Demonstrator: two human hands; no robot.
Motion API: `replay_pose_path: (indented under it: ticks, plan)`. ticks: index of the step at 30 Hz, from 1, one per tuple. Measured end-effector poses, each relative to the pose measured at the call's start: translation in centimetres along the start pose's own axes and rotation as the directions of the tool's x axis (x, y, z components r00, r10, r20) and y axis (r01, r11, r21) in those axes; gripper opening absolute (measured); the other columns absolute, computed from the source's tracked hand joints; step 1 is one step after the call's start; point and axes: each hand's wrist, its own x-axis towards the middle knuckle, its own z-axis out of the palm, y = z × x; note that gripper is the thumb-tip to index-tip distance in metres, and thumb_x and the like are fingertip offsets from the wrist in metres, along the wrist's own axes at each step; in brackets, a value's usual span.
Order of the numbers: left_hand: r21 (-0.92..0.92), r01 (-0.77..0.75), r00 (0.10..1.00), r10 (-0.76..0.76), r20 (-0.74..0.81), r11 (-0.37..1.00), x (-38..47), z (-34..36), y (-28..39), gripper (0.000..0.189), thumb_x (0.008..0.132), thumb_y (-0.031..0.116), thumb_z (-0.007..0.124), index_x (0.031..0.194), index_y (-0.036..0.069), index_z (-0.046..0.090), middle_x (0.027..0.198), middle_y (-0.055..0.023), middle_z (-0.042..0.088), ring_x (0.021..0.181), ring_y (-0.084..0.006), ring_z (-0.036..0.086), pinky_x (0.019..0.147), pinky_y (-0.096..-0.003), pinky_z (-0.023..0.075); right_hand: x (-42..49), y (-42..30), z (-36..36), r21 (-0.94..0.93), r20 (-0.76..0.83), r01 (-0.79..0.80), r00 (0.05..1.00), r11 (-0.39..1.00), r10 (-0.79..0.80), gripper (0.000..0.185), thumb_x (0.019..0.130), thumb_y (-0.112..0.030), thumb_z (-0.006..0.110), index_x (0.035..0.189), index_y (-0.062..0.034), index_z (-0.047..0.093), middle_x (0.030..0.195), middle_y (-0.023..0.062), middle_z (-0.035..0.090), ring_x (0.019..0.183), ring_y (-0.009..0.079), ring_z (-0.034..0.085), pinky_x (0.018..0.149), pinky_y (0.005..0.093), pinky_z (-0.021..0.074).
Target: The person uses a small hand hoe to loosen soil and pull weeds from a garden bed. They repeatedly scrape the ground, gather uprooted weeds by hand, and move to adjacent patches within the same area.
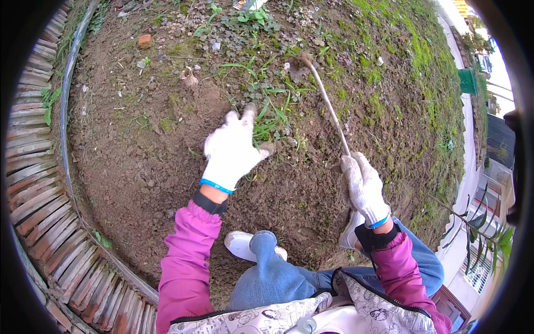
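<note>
My left hand [233, 146], in a white knitted glove with soiled fingertips, hangs low over the soil with its fingers apart. Just right of its fingers grows a tuft of green grass [267, 125]; whether the fingertips touch it, I cannot tell. My right hand [363, 183], gloved the same way, is closed around the handle end of a small hand hoe [329, 100]. The hoe's thin metal shaft runs up and to the left, and its soil-caked head [303, 64] is at the ground among low weeds [258, 83].
A row of bricks [33, 167] and a grey hose or pipe [64, 104] edge the plot at left. A brick fragment [145, 41] lies at upper left. Moss [421, 46] covers soil at right, near a green bucket [467, 81]. My shoe [240, 245] stands on the soil.
</note>
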Motion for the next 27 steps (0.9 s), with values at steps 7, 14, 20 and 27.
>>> replay_pose_path:
  ticks: [7,14,20,27]
  plan:
    - [0.044,-0.399,0.917,0.399,0.015,0.916,-1.0,2.1,-1.0,0.045,0.088,0.039,0.078,0.126,0.018,0.069,0.110,-0.0104,0.065,0.086,-0.0304,0.074,0.072,-0.0480,0.0598,0.7,-4.9,-3.2,0.039,-0.008,-0.068,0.998,0.997,0.068,0.033,0.110,-0.038,0.061,0.116,-0.0077,0.071,0.068,0.0051,0.067,0.054,0.0150,0.065,0.057,0.0344,0.0515]
    - [-0.680,0.215,0.962,-0.032,0.271,0.701,-7.9,-4.7,-13.2,0.042,0.090,0.006,0.068,0.132,0.001,0.067,0.130,-0.0095,0.070,0.114,-0.0214,0.070,0.100,-0.0412,0.0567,3.0,-3.8,-16.9,-0.419,0.177,0.412,0.911,0.809,-0.372,0.024,0.105,-0.027,0.064,0.111,-0.0044,0.072,0.072,0.0157,0.066,0.065,0.0316,0.071,0.061,0.0425,0.0531]
    - [-0.892,0.154,0.936,-0.352,-0.006,0.425,-13.5,-8.8,-16.9,0.048,0.100,0.006,0.061,0.147,0.002,0.059,0.137,-0.0098,0.069,0.124,-0.0225,0.066,0.107,-0.0370,0.0528,3.8,0.1,-12.8,-0.502,0.509,0.609,0.782,0.614,-0.359,0.026,0.102,-0.037,0.069,0.093,-0.0128,0.068,0.065,0.0178,0.064,0.062,0.0414,0.068,0.056,0.0524,0.0536]
    - [-0.620,0.148,0.975,-0.218,-0.038,0.771,-11.4,-13.0,-9.1,0.047,0.098,0.012,0.061,0.145,0.001,0.061,0.133,-0.0110,0.072,0.121,-0.0177,0.065,0.109,-0.0338,0.0486,5.2,1.0,4.0,-0.134,0.589,0.636,0.668,0.760,-0.455,0.040,0.109,-0.052,0.053,0.108,-0.0136,0.065,0.076,0.0217,0.070,0.074,0.0465,0.071,0.066,0.0577,0.0553]
